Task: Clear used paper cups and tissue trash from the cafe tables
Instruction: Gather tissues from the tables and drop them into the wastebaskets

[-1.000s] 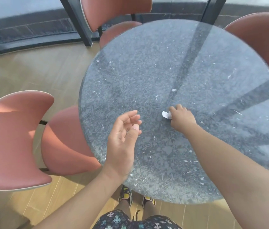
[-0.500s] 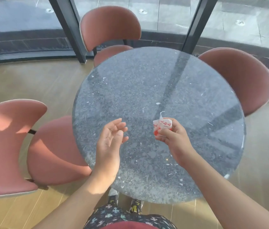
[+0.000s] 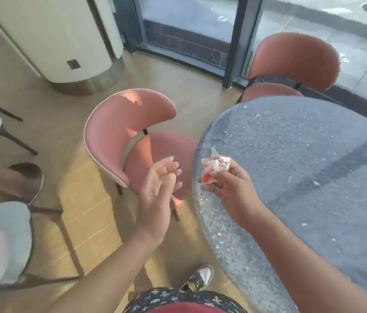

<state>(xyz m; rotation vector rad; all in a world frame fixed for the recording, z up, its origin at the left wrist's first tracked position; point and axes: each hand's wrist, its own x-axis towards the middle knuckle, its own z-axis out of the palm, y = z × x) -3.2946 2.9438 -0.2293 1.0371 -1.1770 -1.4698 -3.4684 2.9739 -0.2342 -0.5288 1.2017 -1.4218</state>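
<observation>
At the round, speckled grey surface [image 3: 302, 188], beside a curved pink chair [image 3: 119, 132], your right grip [image 3: 230, 195] pinches a crumpled red-and-white wrapper [image 3: 215, 167]; your left grip [image 3: 157, 199], fingers straight, holds nothing.

Blurred fingertips [image 3: 174, 165] of the left hand [image 3: 155, 199], table [image 3: 302, 143] cut by the right edge, wrapper [image 3: 216, 164] print illegible.

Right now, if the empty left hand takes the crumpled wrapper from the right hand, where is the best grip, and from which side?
Probably the white upper corner of the wrapper, reached from above by the left hand: it sticks up free, while the right hand pinches the red lower part.
</observation>
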